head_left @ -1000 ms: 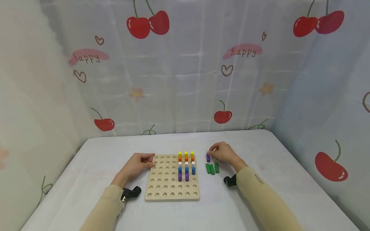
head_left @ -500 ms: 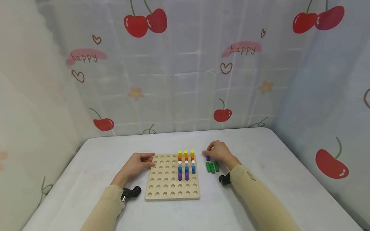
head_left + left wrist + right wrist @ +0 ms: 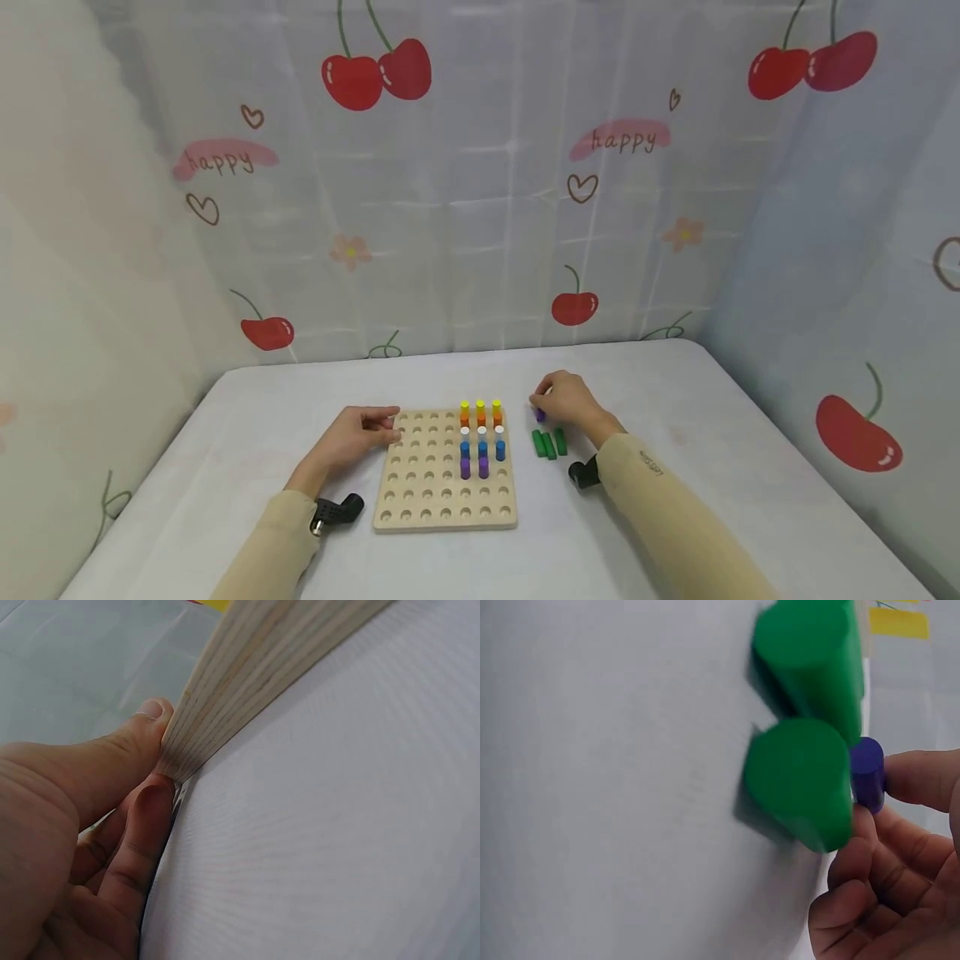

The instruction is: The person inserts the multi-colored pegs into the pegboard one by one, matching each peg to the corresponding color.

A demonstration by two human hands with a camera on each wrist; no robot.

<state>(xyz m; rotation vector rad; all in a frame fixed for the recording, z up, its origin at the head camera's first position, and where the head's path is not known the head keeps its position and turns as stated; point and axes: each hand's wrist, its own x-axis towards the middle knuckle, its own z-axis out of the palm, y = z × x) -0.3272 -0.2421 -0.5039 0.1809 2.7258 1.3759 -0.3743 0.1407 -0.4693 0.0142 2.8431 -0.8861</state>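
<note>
A wooden pegboard [image 3: 420,500] with rows of round holes lies flat on the table. At its far left corner my left hand [image 3: 350,439] pinches the edge; in the left wrist view the thumb [image 3: 142,724] lies on the upper side and a finger is at the lower edge. To the right of the board, my right hand [image 3: 567,400] pinches a purple peg [image 3: 868,772] between thumb and fingers. Whether the peg still touches the table is unclear. Several green pegs [image 3: 550,446] lie just nearer than the right hand; two loom large in the right wrist view.
Yellow [image 3: 480,407], orange, white, blue [image 3: 500,451] and purple [image 3: 465,469] pegs stand upright in the board's right-hand columns. The white-covered table [image 3: 660,392] meets a printed curtain [image 3: 465,225] at its far edge and more cloth at the sides.
My right hand has shifted slightly left and now grips the purple peg, which lay by its fingertips earlier. The left hand stays on the board. The head view tilts slightly.
</note>
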